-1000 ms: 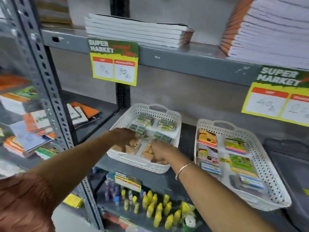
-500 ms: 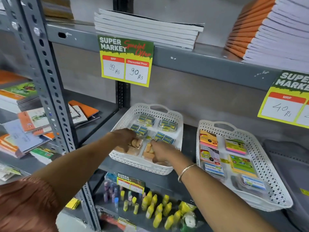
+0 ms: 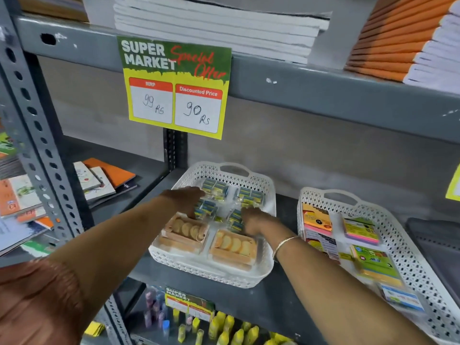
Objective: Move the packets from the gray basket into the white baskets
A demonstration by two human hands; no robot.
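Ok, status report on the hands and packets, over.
Both hands in left white basket: left hand, right hand on blue packets. Grip unclear. Nothing blocking.

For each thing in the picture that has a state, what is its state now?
Left white plastic basket: holding blue-yellow and orange packets.
Right white plastic basket: holding colourful paper pads.
Left hand: resting on blue-yellow packets.
Right hand: touching blue-yellow packets.
Orange packets: lying flat, untouched.

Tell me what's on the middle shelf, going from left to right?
Notebooks → white basket holding small blue packets and tan packets, with both hands inside → white basket of colourful pads → gray basket.
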